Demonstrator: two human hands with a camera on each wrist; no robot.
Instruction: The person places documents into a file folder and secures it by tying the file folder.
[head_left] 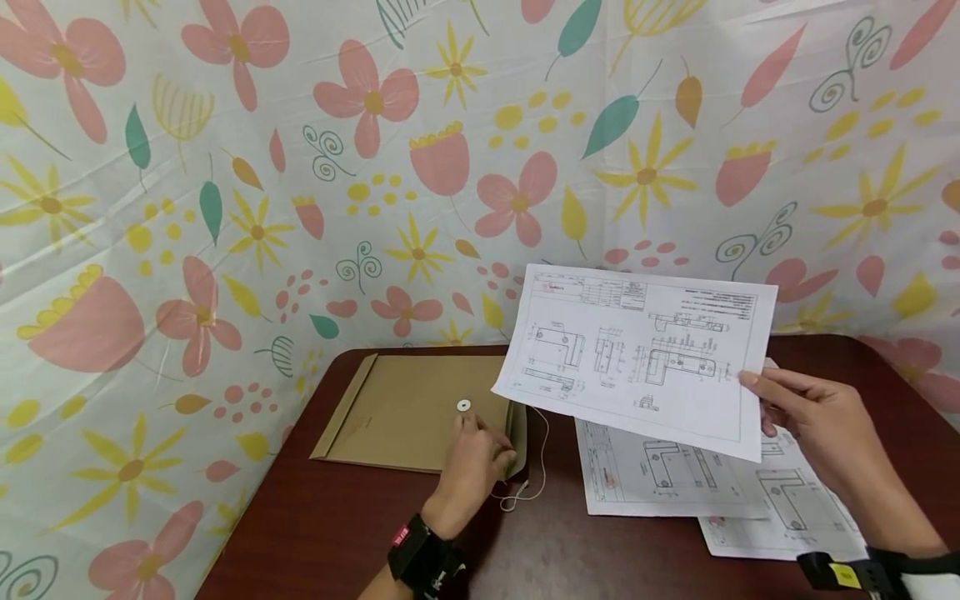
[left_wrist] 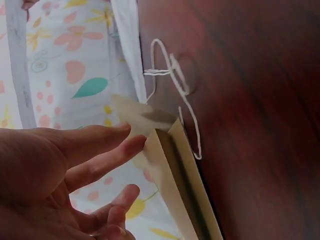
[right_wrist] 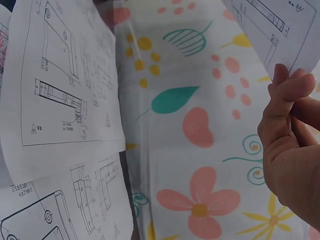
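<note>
Item: flat brown kraft-paper envelope [head_left: 408, 412] with a white round button closure [head_left: 463, 406] and loose white string [head_left: 534, 475], lying on the dark reddish-brown worktop [head_left: 330, 533].

Left hand [head_left: 472, 462]: fingers straight, tips at the envelope's open flap edge, gripping nothing.

Right hand [head_left: 813, 417]: pinching the right edge of a white sheet printed with technical drawings [head_left: 637, 358], held in the air above the worktop.

Also: two further white printed drawing sheets [head_left: 660, 475] lying beside the envelope.

Risks, as judged: a one-edge pinch may let the sheet sag, crease or snag at the envelope mouth; the unpinned flap may close; the string may catch.
</note>
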